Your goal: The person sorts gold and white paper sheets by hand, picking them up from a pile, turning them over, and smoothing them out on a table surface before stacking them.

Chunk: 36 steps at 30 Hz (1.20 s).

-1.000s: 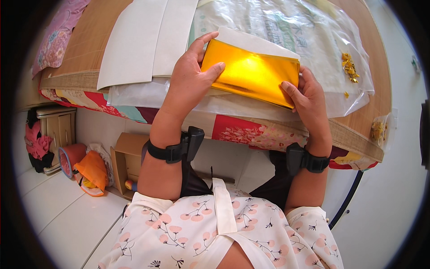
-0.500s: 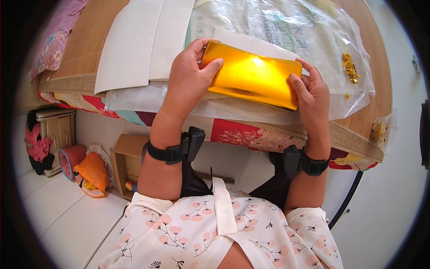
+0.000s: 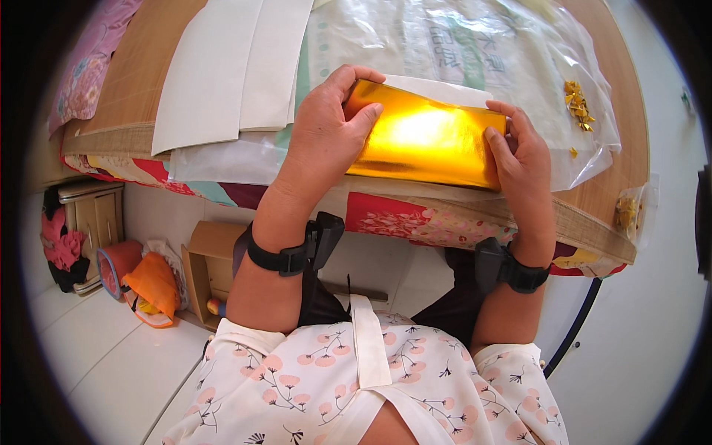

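A shiny gold foil sheet point(image 3: 426, 133), wider than it is deep, is stretched between my two hands over the near edge of the bed. My left hand point(image 3: 334, 122) grips its left end, thumb on the face and fingers behind the top edge. At the right end, my right hand point(image 3: 523, 152) pinches it the same way. Behind the foil shows a strip of white paper point(image 3: 445, 90). Whether the foil is one sheet or several I cannot tell.
White paper sheets point(image 3: 204, 74) lie at the left on the mat point(image 3: 126, 89). Clear plastic point(image 3: 371, 41) covers the middle, with small folded gold pieces point(image 3: 577, 104) at its right. A clear bag of gold bits point(image 3: 629, 213) hangs at the right corner. A cardboard box point(image 3: 208, 256) stands below.
Both hands have shifted slightly right and down with the gold foil sheet, which now lies more level. The white paper sheets and plastic have slid a little left.
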Each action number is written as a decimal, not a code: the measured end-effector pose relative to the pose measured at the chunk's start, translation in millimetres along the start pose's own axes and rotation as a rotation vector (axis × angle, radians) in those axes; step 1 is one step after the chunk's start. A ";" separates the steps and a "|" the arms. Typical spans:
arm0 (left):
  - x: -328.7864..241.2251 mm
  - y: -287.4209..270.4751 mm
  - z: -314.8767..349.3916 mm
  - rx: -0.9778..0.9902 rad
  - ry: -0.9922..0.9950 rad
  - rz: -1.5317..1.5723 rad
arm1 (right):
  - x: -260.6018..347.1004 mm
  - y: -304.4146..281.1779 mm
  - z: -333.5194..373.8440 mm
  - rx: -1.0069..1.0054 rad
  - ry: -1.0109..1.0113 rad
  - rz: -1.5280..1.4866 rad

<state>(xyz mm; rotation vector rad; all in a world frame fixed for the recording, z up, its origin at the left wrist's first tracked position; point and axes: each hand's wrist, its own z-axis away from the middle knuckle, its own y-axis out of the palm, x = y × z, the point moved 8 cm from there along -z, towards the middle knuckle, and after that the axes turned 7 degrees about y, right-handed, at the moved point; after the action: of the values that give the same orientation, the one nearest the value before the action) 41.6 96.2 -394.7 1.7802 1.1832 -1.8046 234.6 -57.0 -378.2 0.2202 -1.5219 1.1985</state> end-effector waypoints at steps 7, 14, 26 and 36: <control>-2.9 -3.6 -8.9 -0.110 0.066 -0.089 | 1.3 -3.4 -8.1 -0.177 -0.144 0.047; -1.0 -3.1 -15.0 -0.144 0.136 -0.185 | 10.8 -3.3 -13.0 -0.267 -0.236 0.141; 1.1 -4.2 -23.9 -0.162 0.149 -0.271 | 16.1 3.5 -24.8 -0.286 -0.316 0.237; -1.5 -2.9 -24.8 -0.207 0.181 -0.260 | 18.8 6.4 -25.1 -0.315 -0.420 0.314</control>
<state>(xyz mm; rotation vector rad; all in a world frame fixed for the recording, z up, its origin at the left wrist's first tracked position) 55.9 115.9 -389.1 1.7646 1.6752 -1.6048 239.5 -26.4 -370.0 0.0191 -2.1510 1.1786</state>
